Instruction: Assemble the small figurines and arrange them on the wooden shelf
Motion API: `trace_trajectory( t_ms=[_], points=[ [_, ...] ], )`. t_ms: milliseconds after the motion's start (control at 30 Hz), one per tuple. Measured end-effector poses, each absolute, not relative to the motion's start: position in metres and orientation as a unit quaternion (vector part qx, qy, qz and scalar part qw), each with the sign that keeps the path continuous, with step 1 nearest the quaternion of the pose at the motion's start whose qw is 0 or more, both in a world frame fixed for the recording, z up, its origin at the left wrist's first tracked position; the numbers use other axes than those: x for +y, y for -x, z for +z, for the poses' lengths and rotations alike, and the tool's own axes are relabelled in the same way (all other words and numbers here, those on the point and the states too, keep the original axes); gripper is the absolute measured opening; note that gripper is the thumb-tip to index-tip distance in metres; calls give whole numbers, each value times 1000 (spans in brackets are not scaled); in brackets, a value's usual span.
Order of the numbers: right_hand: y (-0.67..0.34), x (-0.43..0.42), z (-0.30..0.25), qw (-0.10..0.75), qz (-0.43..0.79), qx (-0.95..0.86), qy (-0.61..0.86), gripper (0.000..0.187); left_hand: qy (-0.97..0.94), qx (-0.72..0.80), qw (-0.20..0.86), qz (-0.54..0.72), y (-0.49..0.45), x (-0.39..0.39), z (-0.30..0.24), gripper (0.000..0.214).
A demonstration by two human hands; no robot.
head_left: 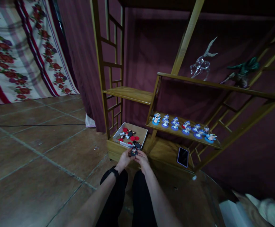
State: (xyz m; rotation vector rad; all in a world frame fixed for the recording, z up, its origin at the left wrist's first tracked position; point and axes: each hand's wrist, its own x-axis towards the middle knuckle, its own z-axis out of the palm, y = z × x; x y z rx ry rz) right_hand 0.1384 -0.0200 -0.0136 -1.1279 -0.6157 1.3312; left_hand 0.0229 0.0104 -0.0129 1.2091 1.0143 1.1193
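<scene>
Both my hands meet in front of a low wooden shelf unit. My left hand (124,158) and my right hand (142,157) pinch one small dark figurine (134,152) between their fingers. Just beyond them lies an open cardboard box (140,130) with several more small figures on red round bases. A row of several blue-and-white figurines (182,126) stands on a slanted middle shelf (187,135) to the right.
A phone (182,156) lies on the bottom board. A glass deer (201,64) and a dark green ornament (242,71) stand on the upper shelf. Tiled floor spreads left, with a cable across it and a floral curtain (21,50) behind.
</scene>
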Motion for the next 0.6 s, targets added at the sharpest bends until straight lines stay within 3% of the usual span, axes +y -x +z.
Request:
trace_trajectory(
  t_ms=[600],
  points=[
    [-139, -20, -16, 587, 578, -294, 485, 35, -544, 438, 556, 450, -19, 11, -14, 35]
  ],
)
